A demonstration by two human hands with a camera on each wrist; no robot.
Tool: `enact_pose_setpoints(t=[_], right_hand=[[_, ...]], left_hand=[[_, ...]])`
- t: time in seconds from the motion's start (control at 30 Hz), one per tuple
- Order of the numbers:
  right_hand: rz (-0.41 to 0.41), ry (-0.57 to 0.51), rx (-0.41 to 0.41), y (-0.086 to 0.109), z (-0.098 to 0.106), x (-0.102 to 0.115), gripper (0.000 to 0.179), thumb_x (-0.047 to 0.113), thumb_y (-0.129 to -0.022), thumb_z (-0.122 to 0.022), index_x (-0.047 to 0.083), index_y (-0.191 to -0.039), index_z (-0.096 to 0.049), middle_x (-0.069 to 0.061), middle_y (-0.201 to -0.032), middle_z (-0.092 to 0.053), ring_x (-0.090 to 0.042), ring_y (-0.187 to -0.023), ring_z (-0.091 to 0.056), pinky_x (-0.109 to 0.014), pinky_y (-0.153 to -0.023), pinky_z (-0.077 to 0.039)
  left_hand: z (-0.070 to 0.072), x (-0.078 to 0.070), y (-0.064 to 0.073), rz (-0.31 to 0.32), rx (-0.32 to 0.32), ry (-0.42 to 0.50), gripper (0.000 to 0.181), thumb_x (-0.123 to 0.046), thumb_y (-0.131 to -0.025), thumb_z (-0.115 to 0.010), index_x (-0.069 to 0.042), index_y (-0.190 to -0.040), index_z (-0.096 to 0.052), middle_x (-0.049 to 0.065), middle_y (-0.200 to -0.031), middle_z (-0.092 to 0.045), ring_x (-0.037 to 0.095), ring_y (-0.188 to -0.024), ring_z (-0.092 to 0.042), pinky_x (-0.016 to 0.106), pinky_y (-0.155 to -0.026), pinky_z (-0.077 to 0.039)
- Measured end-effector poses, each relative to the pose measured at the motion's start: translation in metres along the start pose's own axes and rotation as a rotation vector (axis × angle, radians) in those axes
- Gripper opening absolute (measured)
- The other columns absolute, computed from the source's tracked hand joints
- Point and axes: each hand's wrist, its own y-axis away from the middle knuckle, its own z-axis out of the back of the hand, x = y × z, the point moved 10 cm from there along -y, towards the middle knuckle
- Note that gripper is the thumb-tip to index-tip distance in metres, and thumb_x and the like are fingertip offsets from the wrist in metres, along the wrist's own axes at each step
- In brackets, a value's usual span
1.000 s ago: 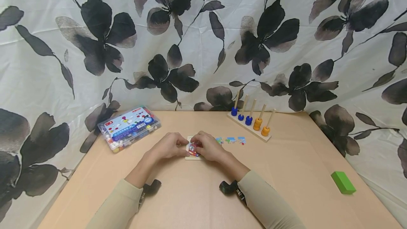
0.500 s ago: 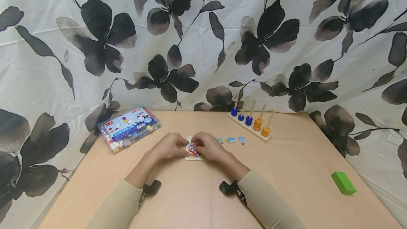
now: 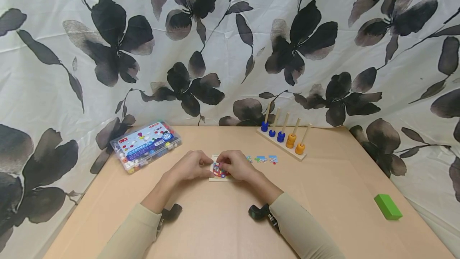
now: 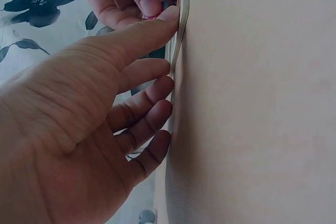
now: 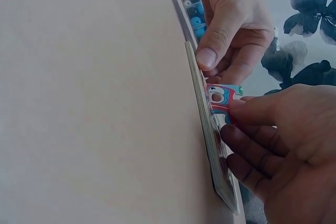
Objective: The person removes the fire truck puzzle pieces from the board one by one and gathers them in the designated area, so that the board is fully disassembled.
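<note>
A small wooden puzzle board [image 3: 218,179] with a red and blue picture lies flat on the table between both hands. The left hand [image 3: 192,166] holds its left side, thumb on the board and fingertips along the edge. My right hand [image 3: 238,166] pinches a puzzle piece [image 5: 219,96] between thumb and index finger. Printed with a red figure and an eye, that piece stands tilted up from the board's surface in the right wrist view. Part of the board is hidden under the right hand. Just to the right lie several loose blue puzzle pieces [image 3: 261,158].
A clear plastic bead box [image 3: 145,145] sits at the back left. Toward the back right stands a wooden peg stand [image 3: 284,143] with blue and orange rings. A green block [image 3: 388,207] lies near the right edge of the table [image 3: 323,199]. Behind hangs a flower-printed cloth [image 3: 230,51].
The right fingers have shifted slightly to the right and lifted the piece's angle a little, so more of the board's picture shows. The left hand keeps its place.
</note>
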Motion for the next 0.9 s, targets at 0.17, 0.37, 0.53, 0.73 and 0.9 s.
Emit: enact_pose_setpoints(t=[0.17, 0.37, 0.53, 0.73, 0.9], right_hand=[[-0.007, -0.038, 0.001, 0.001, 0.002, 0.000, 0.006, 0.008, -0.096, -0.074, 0.011, -0.100, -0.078, 0.004, -0.083, -0.066, -0.012, -0.077, -0.056, -0.023, -0.070, -0.045], [0.008, -0.051, -0.003, 0.002, 0.008, 0.003, 0.007, 0.007, -0.096, -0.073, 0.010, -0.101, -0.078, 0.002, -0.088, -0.070, -0.013, -0.079, -0.058, -0.025, -0.073, -0.048], [0.033, -0.048, -0.009, 0.001, 0.013, 0.004, 0.009, 0.007, -0.096, -0.073, 0.011, -0.101, -0.078, 0.001, -0.094, -0.073, -0.013, -0.080, -0.060, -0.025, -0.075, -0.051], [0.017, -0.070, 0.015, 0.002, 0.018, 0.002, 0.010, 0.008, -0.096, -0.073, 0.013, -0.103, -0.078, 0.000, -0.096, -0.073, -0.013, -0.081, -0.061, -0.024, -0.075, -0.052], [-0.023, -0.094, 0.041, 0.006, 0.027, 0.003, 0.013, 0.006, -0.097, -0.072, 0.012, -0.106, -0.078, -0.001, -0.097, -0.071, -0.017, -0.083, -0.061, -0.027, -0.078, -0.053]], left_hand=[[-0.001, 0.001, 0.000, 0.003, 0.001, 0.000, 0.048, -0.032, -0.076, -0.094, -0.009, -0.116, -0.080, 0.000, -0.109, -0.076, 0.014, -0.103, -0.066, 0.041, -0.094, -0.054], [-0.001, 0.000, 0.000, -0.012, 0.007, -0.005, 0.048, -0.032, -0.077, -0.094, -0.009, -0.117, -0.080, 0.001, -0.109, -0.076, 0.016, -0.105, -0.067, 0.042, -0.096, -0.054], [0.000, -0.001, 0.000, -0.029, -0.002, -0.009, 0.048, -0.032, -0.076, -0.094, -0.009, -0.116, -0.080, 0.001, -0.109, -0.077, 0.017, -0.106, -0.068, 0.042, -0.096, -0.055], [0.000, 0.000, -0.001, -0.019, 0.002, 0.002, 0.048, -0.032, -0.076, -0.094, -0.008, -0.115, -0.080, 0.001, -0.108, -0.076, 0.014, -0.101, -0.066, 0.040, -0.092, -0.055], [-0.001, 0.001, -0.001, -0.005, 0.008, 0.010, 0.048, -0.031, -0.076, -0.094, -0.008, -0.115, -0.080, 0.000, -0.107, -0.075, 0.013, -0.097, -0.063, 0.037, -0.089, -0.053]])
